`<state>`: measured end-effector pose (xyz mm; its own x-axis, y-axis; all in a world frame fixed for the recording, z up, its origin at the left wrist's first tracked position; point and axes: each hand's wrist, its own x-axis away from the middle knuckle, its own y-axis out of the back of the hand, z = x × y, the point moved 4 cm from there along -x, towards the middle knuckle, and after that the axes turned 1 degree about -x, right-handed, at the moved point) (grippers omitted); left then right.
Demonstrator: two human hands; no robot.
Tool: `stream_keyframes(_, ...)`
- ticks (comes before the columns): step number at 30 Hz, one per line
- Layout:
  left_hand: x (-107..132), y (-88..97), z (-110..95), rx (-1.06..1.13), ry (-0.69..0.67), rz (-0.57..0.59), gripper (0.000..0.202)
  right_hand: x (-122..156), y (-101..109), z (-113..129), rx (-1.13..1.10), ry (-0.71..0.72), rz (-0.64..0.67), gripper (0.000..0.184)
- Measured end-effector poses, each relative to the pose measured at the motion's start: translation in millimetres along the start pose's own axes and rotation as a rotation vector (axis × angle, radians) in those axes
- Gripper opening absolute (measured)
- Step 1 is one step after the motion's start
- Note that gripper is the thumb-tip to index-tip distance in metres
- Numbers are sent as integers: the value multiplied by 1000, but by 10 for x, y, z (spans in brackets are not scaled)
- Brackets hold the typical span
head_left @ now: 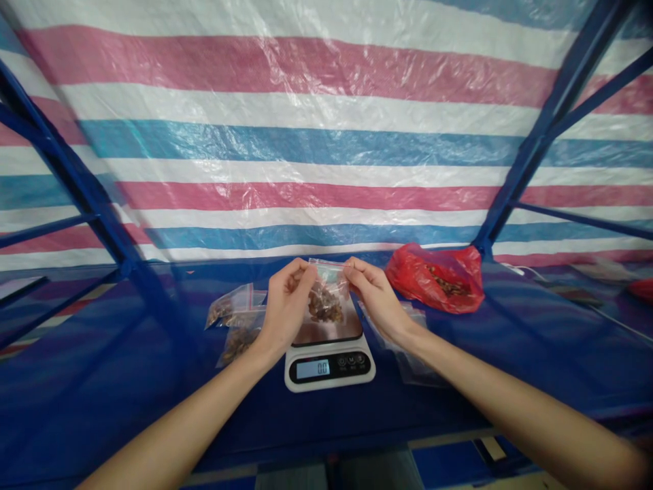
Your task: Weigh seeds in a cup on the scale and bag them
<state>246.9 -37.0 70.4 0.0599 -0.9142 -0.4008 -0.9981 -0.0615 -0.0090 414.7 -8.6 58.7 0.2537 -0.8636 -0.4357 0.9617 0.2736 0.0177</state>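
Between my two hands hangs a clear zip bag point(327, 299) with brown dried pieces at its bottom. My left hand point(290, 297) pinches its top left corner, and my right hand point(375, 294) pinches the top right. Directly below the bag is a white kitchen scale point(331, 383) with a shiny plate; its display reads 0.0. The bag appears held over the plate. Several filled zip bags point(239, 340) lie beside my left hand. Under my right wrist are flat clear bags point(415, 367), partly hidden by the forearm.
An open red plastic bag point(433, 278) holding more brown pieces sits at the back right of the blue shelf point(168, 381). Blue metal posts point(96, 197) stand on both sides. Behind hangs a striped plastic sheet point(316, 156). The shelf's front edge runs below the scale.
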Motion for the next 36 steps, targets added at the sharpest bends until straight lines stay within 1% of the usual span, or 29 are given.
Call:
stream_keyframes(3,-8,24,1,6,-21,7,30,11,1,7,15,21,21,33)
stream_keyframes(6,-3,23,-11,8,-36,20,29,22,-11,21,12,22,38,33)
stream_keyframes(10,15,-12,-40,-11,-61,41,30,44,-12,53,-85,-17,-52,35)
stream_keyframes(12,25,-24,-52,6,-73,34,29,60,-37,78,-171,-33,-64,36)
stream_keyframes(14,41,-34,-54,33,-75,27,29,77,-88,99,-217,-36,-22,35)
stream_keyframes(17,76,-56,-47,40,-68,26,31,102,-159,90,-221,-52,26,33)
stream_keyframes(21,114,-106,-43,67,-61,66,30,119,-200,58,-225,-71,52,33)
stream_keyframes(25,126,-131,-68,46,-86,98,33,138,-192,84,-223,-33,76,32)
stream_keyframes(29,128,-133,-87,-40,-116,145,34,163,-201,94,-258,-55,88,32)
stream_keyframes(31,121,-126,-95,-72,-130,178,33,160,-212,112,-271,-49,125,34)
stream_keyframes(34,104,-106,-109,-103,-140,227,30,125,-174,162,-214,-13,166,36)
stream_keyframes(36,97,-87,-117,-125,-158,225,29,89,-114,194,-163,-6,196,37)
